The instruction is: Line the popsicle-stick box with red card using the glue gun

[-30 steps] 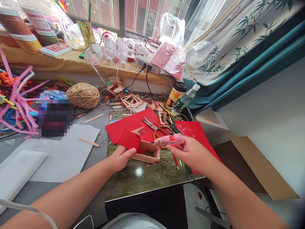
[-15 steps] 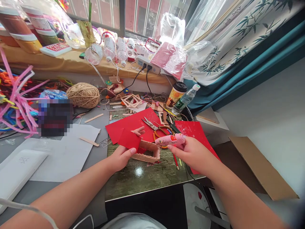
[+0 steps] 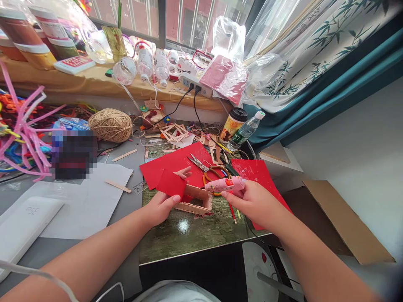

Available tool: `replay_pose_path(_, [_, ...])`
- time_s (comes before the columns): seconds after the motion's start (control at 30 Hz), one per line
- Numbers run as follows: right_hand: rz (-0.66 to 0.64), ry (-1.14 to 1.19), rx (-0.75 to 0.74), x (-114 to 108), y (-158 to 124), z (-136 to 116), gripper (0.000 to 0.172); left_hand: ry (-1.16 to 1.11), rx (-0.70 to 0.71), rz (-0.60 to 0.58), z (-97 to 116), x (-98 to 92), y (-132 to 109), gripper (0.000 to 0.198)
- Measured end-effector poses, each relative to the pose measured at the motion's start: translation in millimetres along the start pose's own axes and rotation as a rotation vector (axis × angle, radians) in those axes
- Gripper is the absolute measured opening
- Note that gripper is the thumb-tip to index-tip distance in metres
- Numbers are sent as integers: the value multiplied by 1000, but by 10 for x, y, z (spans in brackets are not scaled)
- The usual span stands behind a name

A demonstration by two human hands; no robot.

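My left hand (image 3: 162,205) holds a small red paper piece (image 3: 171,183), thumb on its near edge and other fingers behind it. That hand is also at the left end of an open wooden frame box (image 3: 193,207), which the paper partly covers. In my right hand (image 3: 248,197) is a pink glue gun (image 3: 223,184), its nozzle pointing left over the box's right end. Whether the nozzle touches the wood cannot be made out. Behind the box, scissors (image 3: 201,162) lie on a large red sheet (image 3: 170,161).
Another red sheet (image 3: 261,184) lies at the right. A cup (image 3: 232,126) and a water bottle (image 3: 245,132) stand behind. Twine (image 3: 110,125), white paper (image 3: 85,209) and a power bank (image 3: 30,228) are at the left. A red pencil (image 3: 232,213) lies near the box.
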State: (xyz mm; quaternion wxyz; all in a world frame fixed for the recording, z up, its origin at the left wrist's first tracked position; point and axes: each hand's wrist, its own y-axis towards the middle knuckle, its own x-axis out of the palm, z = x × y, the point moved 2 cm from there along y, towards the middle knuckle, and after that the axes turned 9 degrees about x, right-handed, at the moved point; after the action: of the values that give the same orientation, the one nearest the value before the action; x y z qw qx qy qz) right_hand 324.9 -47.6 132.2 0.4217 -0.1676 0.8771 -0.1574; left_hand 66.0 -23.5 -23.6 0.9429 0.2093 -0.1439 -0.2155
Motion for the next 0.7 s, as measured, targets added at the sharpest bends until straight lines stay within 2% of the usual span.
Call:
replay_pose_path(0.2, [-2,65,-63,-2,4,-10,41,-19,-1,-3,12,7,0,52])
replay_pose_path(0.5, [-12,98,-62,-6,-18,-18,39,-6,5,-3,-20,-6,-5,53])
replay_pose_path(0.7, [30,75,-109,-24,-16,-1,37,-1,2,-6,-53,-24,-12,51])
